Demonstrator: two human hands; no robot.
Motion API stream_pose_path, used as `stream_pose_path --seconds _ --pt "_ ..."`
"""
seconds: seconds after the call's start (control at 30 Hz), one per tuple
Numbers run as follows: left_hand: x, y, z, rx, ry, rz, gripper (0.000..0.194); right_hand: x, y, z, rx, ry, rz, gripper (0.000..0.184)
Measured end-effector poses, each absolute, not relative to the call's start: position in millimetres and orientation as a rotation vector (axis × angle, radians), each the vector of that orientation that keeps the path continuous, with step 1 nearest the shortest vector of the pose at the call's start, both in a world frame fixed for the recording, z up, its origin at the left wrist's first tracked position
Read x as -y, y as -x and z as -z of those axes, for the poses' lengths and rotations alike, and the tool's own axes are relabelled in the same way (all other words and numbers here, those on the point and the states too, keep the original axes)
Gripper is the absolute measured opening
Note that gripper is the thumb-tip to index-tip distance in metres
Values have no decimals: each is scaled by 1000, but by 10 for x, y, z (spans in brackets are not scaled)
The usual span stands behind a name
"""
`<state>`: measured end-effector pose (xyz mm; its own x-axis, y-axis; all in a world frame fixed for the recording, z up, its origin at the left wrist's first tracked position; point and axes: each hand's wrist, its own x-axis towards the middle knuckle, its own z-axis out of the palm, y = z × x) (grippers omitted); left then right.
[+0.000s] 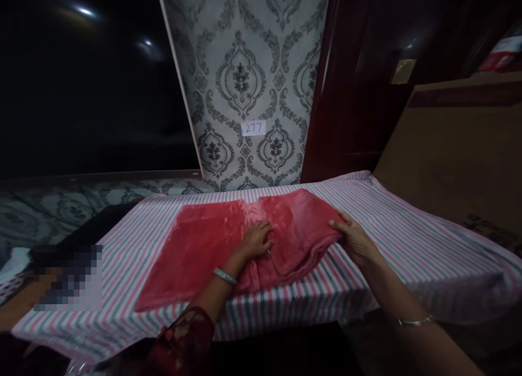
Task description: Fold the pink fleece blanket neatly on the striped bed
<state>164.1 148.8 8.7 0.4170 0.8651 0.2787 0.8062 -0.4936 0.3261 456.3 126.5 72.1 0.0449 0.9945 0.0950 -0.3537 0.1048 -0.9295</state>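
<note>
A red plush cloth lies partly folded on a table covered with a pink, grey and white striped sheet. My left hand rests flat on the middle of the cloth, fingers spread, a pale bangle on the wrist. My right hand grips the right edge of the folded-over layer, fingers curled under the fabric, a thin bracelet on the forearm.
Patterned grey wallpaper with a small label reading 277 stands behind the table. A dark wooden door is at the back right, a brown board at the right, and a dark window at the left.
</note>
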Motion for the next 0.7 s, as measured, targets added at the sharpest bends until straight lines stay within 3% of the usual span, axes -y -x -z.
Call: stream_pose_path --seconds 0.27,0.47,0.7 --pt "-1408 -1656 -184 -1422 -2123 -920 52 -1354 -4010 -1116 1245 821 -1236 69" --pt "-1192 -1449 -475 -950 -1191 -1280 59 -1292 -3508 -1313 1332 685 -1280 72" --pt "-997 -974 -806 -819 -871 -1506 46 -1223 -2608 -1445 1613 505 -1245 68"
